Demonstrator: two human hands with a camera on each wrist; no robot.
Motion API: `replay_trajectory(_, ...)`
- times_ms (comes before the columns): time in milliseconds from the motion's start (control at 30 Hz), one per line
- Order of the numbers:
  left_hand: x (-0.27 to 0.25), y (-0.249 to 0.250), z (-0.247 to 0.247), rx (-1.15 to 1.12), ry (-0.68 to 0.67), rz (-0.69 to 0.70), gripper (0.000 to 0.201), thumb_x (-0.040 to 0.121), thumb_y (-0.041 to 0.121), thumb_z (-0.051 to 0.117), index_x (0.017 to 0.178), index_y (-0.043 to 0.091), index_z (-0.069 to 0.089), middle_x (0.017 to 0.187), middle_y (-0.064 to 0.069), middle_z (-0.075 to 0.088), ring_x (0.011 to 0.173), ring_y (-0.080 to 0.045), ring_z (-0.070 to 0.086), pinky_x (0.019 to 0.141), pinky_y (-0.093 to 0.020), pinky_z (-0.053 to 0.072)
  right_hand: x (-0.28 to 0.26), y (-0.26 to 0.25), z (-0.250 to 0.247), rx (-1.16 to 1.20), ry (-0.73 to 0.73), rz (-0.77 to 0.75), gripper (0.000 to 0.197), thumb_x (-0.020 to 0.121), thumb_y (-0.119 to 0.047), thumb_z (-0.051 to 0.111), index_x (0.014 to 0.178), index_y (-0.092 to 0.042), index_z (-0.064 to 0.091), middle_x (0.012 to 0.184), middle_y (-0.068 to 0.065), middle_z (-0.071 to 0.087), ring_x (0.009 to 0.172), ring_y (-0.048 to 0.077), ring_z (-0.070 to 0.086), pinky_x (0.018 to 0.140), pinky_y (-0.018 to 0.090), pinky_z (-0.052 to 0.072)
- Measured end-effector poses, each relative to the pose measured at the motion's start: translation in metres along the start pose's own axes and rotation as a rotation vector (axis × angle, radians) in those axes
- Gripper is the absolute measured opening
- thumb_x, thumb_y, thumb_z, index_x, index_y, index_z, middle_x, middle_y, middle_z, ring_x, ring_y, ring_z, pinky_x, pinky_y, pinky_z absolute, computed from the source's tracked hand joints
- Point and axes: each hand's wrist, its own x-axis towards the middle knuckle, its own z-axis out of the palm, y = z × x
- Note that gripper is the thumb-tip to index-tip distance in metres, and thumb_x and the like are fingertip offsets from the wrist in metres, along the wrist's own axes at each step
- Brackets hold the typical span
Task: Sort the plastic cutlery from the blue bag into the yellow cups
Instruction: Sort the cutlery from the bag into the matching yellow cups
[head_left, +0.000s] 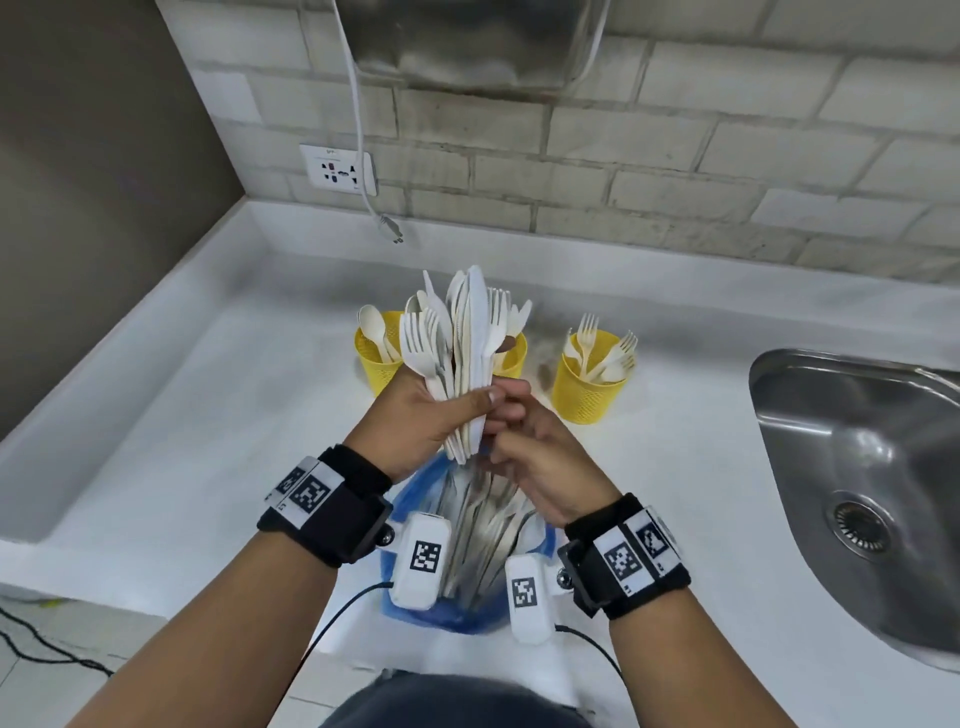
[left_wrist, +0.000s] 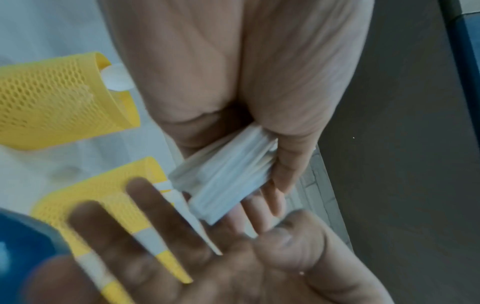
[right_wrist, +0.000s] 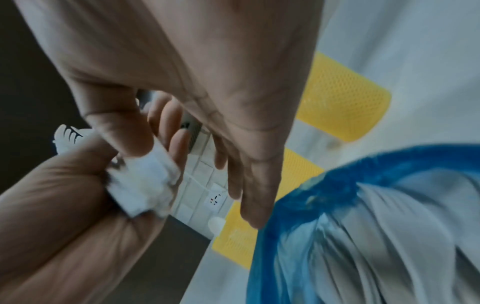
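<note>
My left hand (head_left: 431, 415) grips a thick bundle of white plastic cutlery (head_left: 467, 332) upright, with forks, knives and spoons fanning out at the top. My right hand (head_left: 535, 457) is at the bundle's handle ends (left_wrist: 223, 174), its fingers spread and straight and its thumb against the ends (right_wrist: 140, 185). Below both hands lies the open blue bag (head_left: 470, 623) with more cutlery inside. Three yellow mesh cups stand behind. The left cup (head_left: 376, 364) holds spoons. The middle cup (head_left: 514, 358) is mostly hidden by the bundle. The right cup (head_left: 587, 389) holds forks.
A steel sink (head_left: 857, 467) is set into the white counter at the right. A wall socket (head_left: 337, 166) and a loose white plug (head_left: 389, 228) hang on the tiled wall behind the cups. The counter's raised edge runs along the left.
</note>
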Motion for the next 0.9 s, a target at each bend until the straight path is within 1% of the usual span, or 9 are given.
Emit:
replay_trajectory(67, -0.003, -0.001, -0.008, 0.035, -0.016, -0.012, 0.035, 0.093, 0.005, 0.063, 0.127, 0.012, 0.065, 0.123, -0.016, 0.072, 0.112, -0.037, 0.069, 0.094, -0.049, 0.058, 0.001, -0.008, -0.001, -0.014, 0.122, -0.122, 0.048, 0.075, 0.0, 0.059, 0.121, -0.016, 0.065, 0.112, 0.013, 0.067, 0.098, 0.024, 0.069, 0.087, 0.041, 0.056)
replay_trajectory(133, -0.006, -0.004, -0.015, 0.056, -0.026, -0.046, 0.032, 0.092, 0.006, 0.064, 0.124, 0.008, 0.064, 0.116, -0.019, 0.074, 0.104, -0.038, 0.072, 0.089, -0.045, 0.06, -0.001, -0.017, 0.002, -0.065, 0.194, -0.252, 0.033, 0.087, -0.001, 0.062, 0.117, -0.013, 0.068, 0.118, 0.01, 0.07, 0.098, 0.022, 0.072, 0.078, 0.033, 0.057)
replay_trajectory(233, -0.011, -0.007, -0.017, 0.074, -0.085, -0.084, 0.036, 0.095, 0.0, 0.061, 0.131, 0.007, 0.059, 0.115, -0.022, 0.073, 0.101, -0.039, 0.073, 0.088, -0.045, 0.061, -0.004, -0.027, 0.011, -0.147, 0.233, -0.347, 0.022, 0.095, -0.01, 0.064, 0.116, -0.007, 0.068, 0.116, 0.017, 0.07, 0.094, 0.024, 0.071, 0.07, 0.031, 0.059)
replay_trajectory(333, -0.015, -0.007, -0.019, 0.093, -0.126, -0.079, 0.039, 0.097, -0.007, 0.057, 0.131, 0.012, 0.058, 0.115, -0.019, 0.073, 0.1, -0.036, 0.073, 0.087, -0.044, 0.061, -0.003, -0.033, 0.022, -0.227, 0.267, -0.352, 0.012, 0.098, -0.009, 0.066, 0.109, -0.003, 0.068, 0.1, 0.012, 0.069, 0.07, 0.011, 0.068, 0.058, 0.041, 0.061)
replay_trajectory(467, -0.014, -0.003, -0.023, 0.118, -0.108, -0.06, 0.042, 0.096, -0.007, 0.058, 0.13, 0.017, 0.058, 0.115, -0.01, 0.076, 0.101, -0.031, 0.074, 0.086, -0.04, 0.061, 0.001, -0.032, 0.026, -0.255, 0.346, -0.422, 0.009, 0.098, -0.003, 0.063, 0.103, 0.004, 0.068, 0.079, -0.002, 0.068, 0.065, 0.004, 0.067, 0.054, 0.031, 0.059)
replay_trajectory(600, -0.008, 0.002, -0.024, 0.216, -0.078, 0.009, 0.04, 0.096, -0.004, 0.061, 0.128, 0.021, 0.059, 0.11, 0.008, 0.077, 0.1, -0.015, 0.075, 0.08, -0.022, 0.058, 0.008, -0.03, 0.024, -0.329, 0.418, -0.482, 0.008, 0.095, -0.009, 0.07, 0.102, -0.006, 0.069, 0.084, 0.0, 0.071, 0.07, 0.016, 0.068, 0.06, 0.046, 0.063)
replay_trajectory(733, -0.002, 0.003, -0.025, 0.295, -0.088, 0.042, 0.04, 0.095, -0.002, 0.064, 0.12, 0.029, 0.058, 0.11, 0.017, 0.075, 0.099, -0.001, 0.072, 0.078, -0.011, 0.053, 0.015, -0.034, 0.025, -0.414, 0.363, -0.543, 0.023, 0.087, -0.031, 0.078, 0.108, -0.028, 0.069, 0.098, -0.008, 0.071, 0.089, 0.023, 0.069, 0.072, 0.057, 0.061)
replay_trajectory(800, 0.001, 0.002, -0.028, 0.29, -0.091, 0.04, 0.039, 0.095, -0.002, 0.065, 0.119, 0.028, 0.059, 0.105, 0.017, 0.076, 0.097, -0.003, 0.073, 0.078, -0.013, 0.053, 0.019, -0.039, 0.025, -0.445, 0.356, -0.569, 0.02, 0.089, -0.028, 0.079, 0.106, -0.023, 0.071, 0.098, -0.003, 0.073, 0.086, 0.019, 0.07, 0.074, 0.049, 0.06)
replay_trajectory(900, 0.006, -0.002, -0.032, 0.257, -0.099, 0.015, 0.033, 0.095, -0.003, 0.064, 0.123, 0.013, 0.061, 0.104, -0.003, 0.077, 0.092, -0.017, 0.075, 0.079, -0.025, 0.059, 0.022, -0.044, 0.024, -0.371, 0.339, -0.566, 0.016, 0.091, -0.008, 0.076, 0.105, -0.001, 0.071, 0.089, 0.006, 0.073, 0.068, 0.002, 0.064, 0.06, 0.019, 0.051)
